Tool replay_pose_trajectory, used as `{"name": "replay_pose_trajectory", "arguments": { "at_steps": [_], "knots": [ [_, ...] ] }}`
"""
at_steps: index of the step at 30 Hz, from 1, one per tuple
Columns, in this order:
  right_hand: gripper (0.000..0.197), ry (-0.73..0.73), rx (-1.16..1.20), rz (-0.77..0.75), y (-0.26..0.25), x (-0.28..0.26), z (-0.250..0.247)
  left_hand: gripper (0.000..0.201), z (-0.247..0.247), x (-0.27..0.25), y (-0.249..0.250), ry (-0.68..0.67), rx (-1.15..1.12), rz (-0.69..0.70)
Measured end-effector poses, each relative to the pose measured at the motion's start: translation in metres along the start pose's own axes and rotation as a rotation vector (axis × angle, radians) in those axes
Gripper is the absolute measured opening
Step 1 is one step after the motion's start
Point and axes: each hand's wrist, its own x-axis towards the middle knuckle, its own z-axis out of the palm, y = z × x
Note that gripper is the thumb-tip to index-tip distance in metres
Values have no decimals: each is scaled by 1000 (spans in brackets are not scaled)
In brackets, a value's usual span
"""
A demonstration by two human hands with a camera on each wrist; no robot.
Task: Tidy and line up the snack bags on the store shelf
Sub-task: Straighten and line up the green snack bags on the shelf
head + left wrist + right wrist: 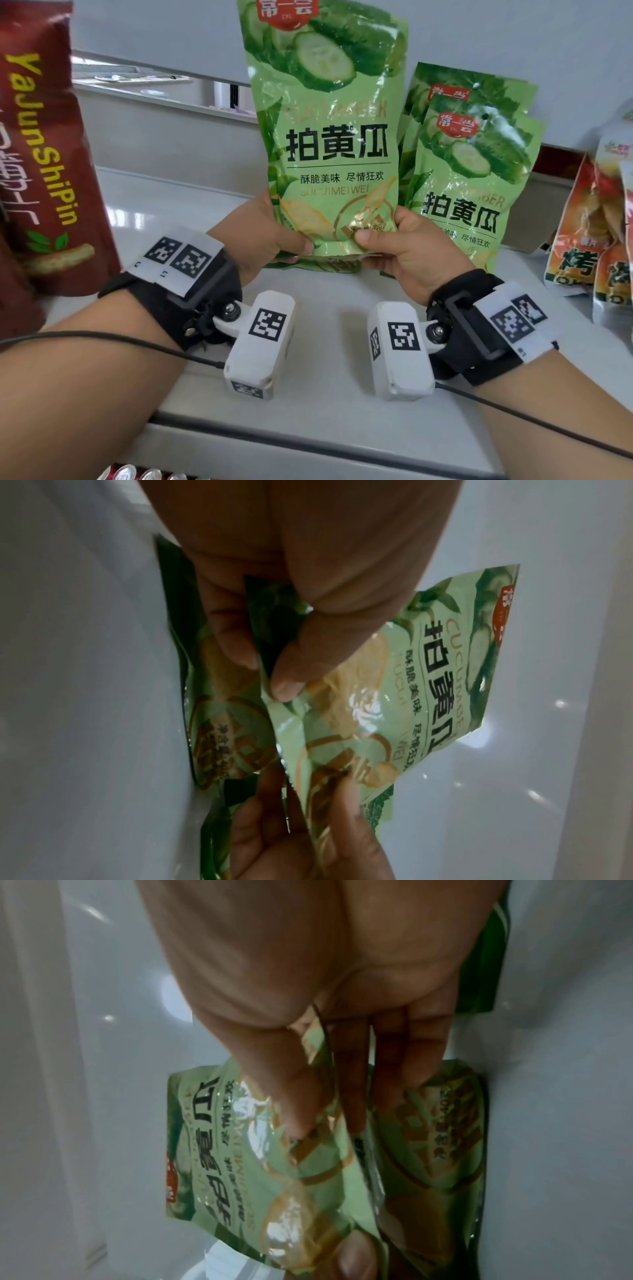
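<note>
I hold a green cucumber snack bag (329,137) upright over the white shelf (325,342), its bottom edge just above the surface. My left hand (294,241) pinches its lower left corner, thumb in front. The lower right corner is pinched by my right hand (373,240) in the same way. In the left wrist view my left hand (263,666) grips the bag (428,669) between thumb and fingers. The right wrist view shows my right hand (325,1118) on the bag (222,1150). Two more cucumber bags (479,154) stand behind it to the right.
A dark red snack bag (44,154) stands close at the left. Orange snack bags (589,246) lean at the right edge. Can tops (144,474) show below the shelf front. A green shape under the held bag (325,265) is a reflection or another bag; I cannot tell which.
</note>
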Motion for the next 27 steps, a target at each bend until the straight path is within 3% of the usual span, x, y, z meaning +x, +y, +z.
{"name": "replay_pose_trajectory", "arguments": {
  "at_steps": [4, 8, 12, 15, 17, 21, 27],
  "knots": [
    [28, 39, 94, -68, -2, -1, 0, 68, -1, -1, -2, -43, 79, -21],
    [13, 110, 67, -116, -2, 0, -2, 80, 1, -3, 2, -40, 107, -14],
    [25, 77, 156, -136, -3, -1, -1, 81, -1, -3, -1, -49, 112, -13],
    [24, 139, 243, -147, -4, 1, -4, 82, -1, -3, -1, -139, 79, -5],
    [32, 152, 215, -100, -4, 2, -5, 65, 2, -3, 0, -147, -25, 7],
    [18, 52, 148, -69, 1, 1, 0, 37, 4, 0, 2, -8, -220, 52],
    [9, 120, 142, -114, -2, 1, -2, 36, 6, 2, 2, 41, -240, 39]
  ]
}}
